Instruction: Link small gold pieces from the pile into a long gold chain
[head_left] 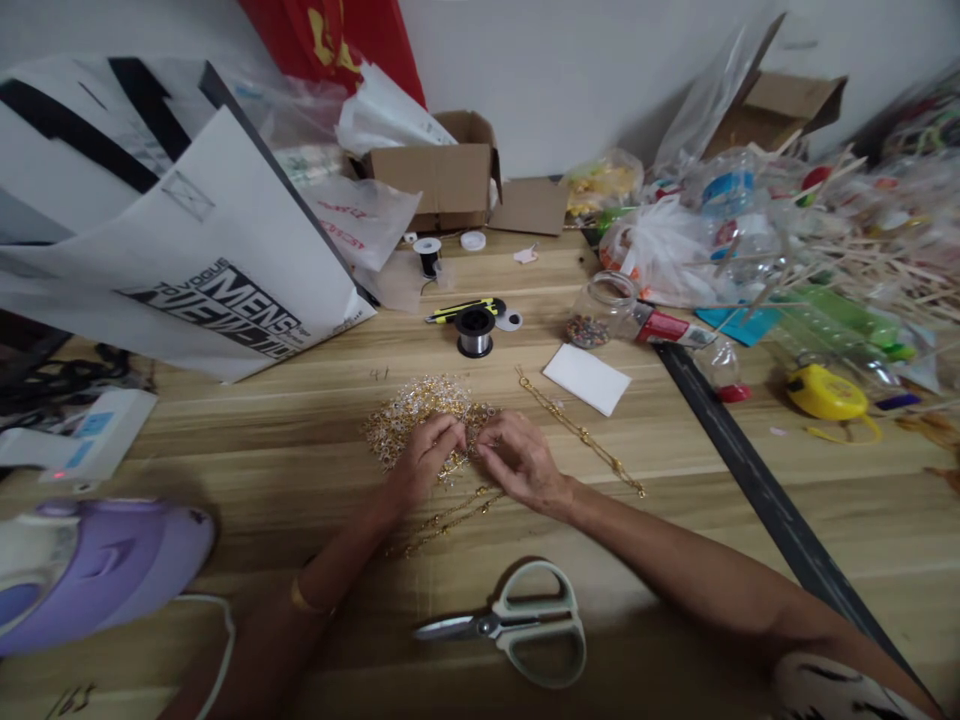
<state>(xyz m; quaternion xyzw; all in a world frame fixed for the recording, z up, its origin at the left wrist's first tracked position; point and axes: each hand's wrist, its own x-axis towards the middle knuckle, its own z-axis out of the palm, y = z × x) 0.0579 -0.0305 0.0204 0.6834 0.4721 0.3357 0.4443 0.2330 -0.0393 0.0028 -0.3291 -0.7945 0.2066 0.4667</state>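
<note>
A heap of small gold and clear beaded pieces (409, 410) lies on the wooden table (225, 470). My left hand (424, 460) and my right hand (517, 462) meet at the heap's near edge, fingers pinched together on small gold pieces from it. A gold chain (577, 432) runs diagonally to the right of my right hand. More gold chain (442, 522) trails under my hands toward me. White-handled scissors (525, 625) lie flat near the table's front, between my forearms.
A white shopping bag (217, 260) leans at the left. A wire spool (475, 331), a bead jar (596, 312), a white card (586, 378), a black ruler (757, 480), a yellow tape measure (825, 392) and a purple device (90, 570) surround the hands. Boxes and plastic bags crowd the back.
</note>
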